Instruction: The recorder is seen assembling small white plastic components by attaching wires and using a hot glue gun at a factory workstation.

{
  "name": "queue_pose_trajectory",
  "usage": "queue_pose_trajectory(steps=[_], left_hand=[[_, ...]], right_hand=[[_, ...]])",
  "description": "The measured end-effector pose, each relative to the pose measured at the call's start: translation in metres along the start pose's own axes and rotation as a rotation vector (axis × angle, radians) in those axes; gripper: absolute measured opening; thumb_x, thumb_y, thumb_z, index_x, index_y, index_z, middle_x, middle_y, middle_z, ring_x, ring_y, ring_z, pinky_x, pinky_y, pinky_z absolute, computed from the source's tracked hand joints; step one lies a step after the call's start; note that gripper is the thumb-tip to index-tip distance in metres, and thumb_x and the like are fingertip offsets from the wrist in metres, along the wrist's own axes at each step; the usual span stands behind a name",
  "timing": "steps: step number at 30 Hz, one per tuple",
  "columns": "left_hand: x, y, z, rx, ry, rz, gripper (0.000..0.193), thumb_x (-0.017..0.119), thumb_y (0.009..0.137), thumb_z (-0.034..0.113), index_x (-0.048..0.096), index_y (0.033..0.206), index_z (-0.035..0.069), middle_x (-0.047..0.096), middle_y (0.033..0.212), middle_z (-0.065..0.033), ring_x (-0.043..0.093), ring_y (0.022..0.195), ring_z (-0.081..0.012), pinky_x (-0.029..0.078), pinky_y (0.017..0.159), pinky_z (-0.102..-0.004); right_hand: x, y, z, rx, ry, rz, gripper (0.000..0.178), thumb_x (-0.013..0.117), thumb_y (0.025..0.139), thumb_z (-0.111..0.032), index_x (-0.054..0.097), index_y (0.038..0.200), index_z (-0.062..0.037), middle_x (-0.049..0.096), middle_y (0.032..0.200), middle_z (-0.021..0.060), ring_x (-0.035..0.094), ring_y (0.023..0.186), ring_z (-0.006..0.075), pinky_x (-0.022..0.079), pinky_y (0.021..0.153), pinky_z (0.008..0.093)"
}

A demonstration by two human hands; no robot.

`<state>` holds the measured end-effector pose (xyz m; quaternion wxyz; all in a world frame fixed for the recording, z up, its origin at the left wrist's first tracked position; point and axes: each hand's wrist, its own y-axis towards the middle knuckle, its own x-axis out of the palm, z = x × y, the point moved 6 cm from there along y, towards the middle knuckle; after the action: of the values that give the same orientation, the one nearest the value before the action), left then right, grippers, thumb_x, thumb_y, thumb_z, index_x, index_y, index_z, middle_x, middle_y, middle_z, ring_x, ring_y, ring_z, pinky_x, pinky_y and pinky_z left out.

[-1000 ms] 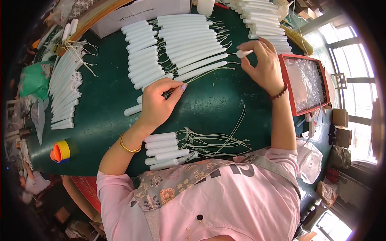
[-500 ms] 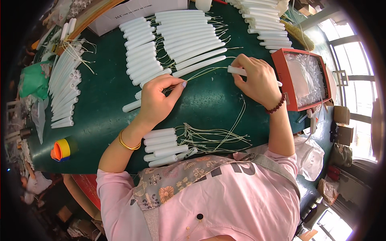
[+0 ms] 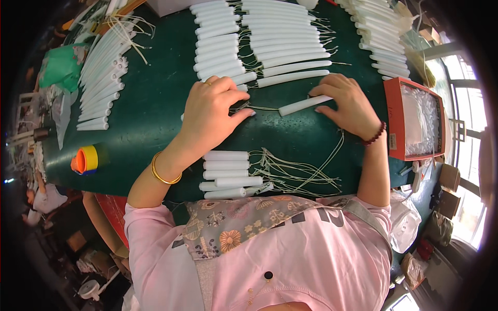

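Observation:
My right hand (image 3: 351, 108) grips the right end of a slim white tube (image 3: 302, 105) between thumb and fingers. Pale thin wires (image 3: 267, 108) come out of the tube's left end and run to the fingertips of my left hand (image 3: 213, 110). That hand's thumb and index finger close around the wires, and part of what lies between them is hidden. Just beyond both hands lie two rows of similar white tubes (image 3: 288, 47), with wire ends poking out. Closer to my body is a small stack of white tubes (image 3: 226, 155) with long loose wires (image 3: 303, 173).
More white tubes fan out in a left pile (image 3: 101, 103) and a back right pile (image 3: 381, 36). A red box (image 3: 395, 122) with clear plastic inside stands at the right. Yellow and orange tape rolls (image 3: 85, 159) and a green bag (image 3: 61, 67) are on the left.
The view has shifted. The tube now sticks out further left from my right hand, which holds it nearer its right end. The stretch of wire between tube and left hand is shorter.

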<state>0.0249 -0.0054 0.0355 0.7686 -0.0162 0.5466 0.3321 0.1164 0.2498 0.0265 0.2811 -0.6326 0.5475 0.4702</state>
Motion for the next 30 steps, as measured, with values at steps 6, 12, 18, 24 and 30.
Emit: queue_pose_trajectory(steps=[6, 12, 18, 24, 30], left_hand=[[0.014, -0.014, -0.005, -0.056, 0.150, -0.045, 0.016, 0.089, 0.078, 0.022, 0.078, 0.084, 0.011, 0.065, 0.088, 0.0003, 0.063, 0.093, -0.0217, 0.042, 0.083, -0.0395], [0.029, -0.007, -0.007, -0.053, 0.092, -0.066, 0.015, 0.087, 0.080, 0.019, 0.075, 0.078, 0.010, 0.066, 0.089, 0.0004, 0.064, 0.095, -0.0219, 0.042, 0.084, -0.0405], [0.025, -0.005, -0.001, -0.086, 0.062, -0.064, 0.015, 0.086, 0.080, 0.018, 0.074, 0.079, 0.010, 0.067, 0.088, -0.0014, 0.065, 0.093, -0.0230, 0.043, 0.083, -0.0412], [0.032, -0.010, -0.001, -0.109, 0.054, -0.130, 0.015, 0.086, 0.081, 0.019, 0.074, 0.084, 0.010, 0.068, 0.089, -0.0008, 0.065, 0.092, -0.0231, 0.042, 0.085, -0.0403], [0.029, -0.012, 0.001, 0.019, 0.115, 0.067, 0.011, 0.084, 0.082, 0.014, 0.078, 0.090, 0.011, 0.070, 0.089, 0.0004, 0.064, 0.091, -0.0212, 0.041, 0.084, -0.0399]], right_hand=[[-0.005, 0.000, 0.019, 0.109, 0.024, -0.022, 0.024, 0.083, 0.081, -0.008, 0.071, 0.101, -0.0063, 0.067, 0.098, 0.0078, 0.065, 0.097, 0.0286, 0.049, 0.093, 0.0408], [0.015, 0.006, 0.001, 0.218, 0.286, -0.129, 0.020, 0.080, 0.090, -0.012, 0.071, 0.105, -0.0047, 0.066, 0.083, 0.0093, 0.061, 0.076, 0.0218, 0.051, 0.073, 0.0343], [0.006, -0.008, 0.032, 0.316, 0.439, -0.171, 0.050, 0.078, 0.084, 0.005, 0.066, 0.130, -0.0068, 0.064, 0.097, 0.0006, 0.056, 0.083, 0.0110, 0.048, 0.078, 0.0273], [0.004, -0.015, 0.057, 0.356, 0.574, -0.135, 0.033, 0.076, 0.089, 0.003, 0.067, 0.120, -0.0006, 0.064, 0.100, -0.0021, 0.054, 0.086, 0.0063, 0.047, 0.078, 0.0247], [0.012, -0.013, 0.065, 0.457, 0.678, -0.127, 0.022, 0.076, 0.094, -0.001, 0.072, 0.116, 0.0013, 0.064, 0.095, -0.0039, 0.051, 0.082, 0.0031, 0.045, 0.074, 0.0211]])
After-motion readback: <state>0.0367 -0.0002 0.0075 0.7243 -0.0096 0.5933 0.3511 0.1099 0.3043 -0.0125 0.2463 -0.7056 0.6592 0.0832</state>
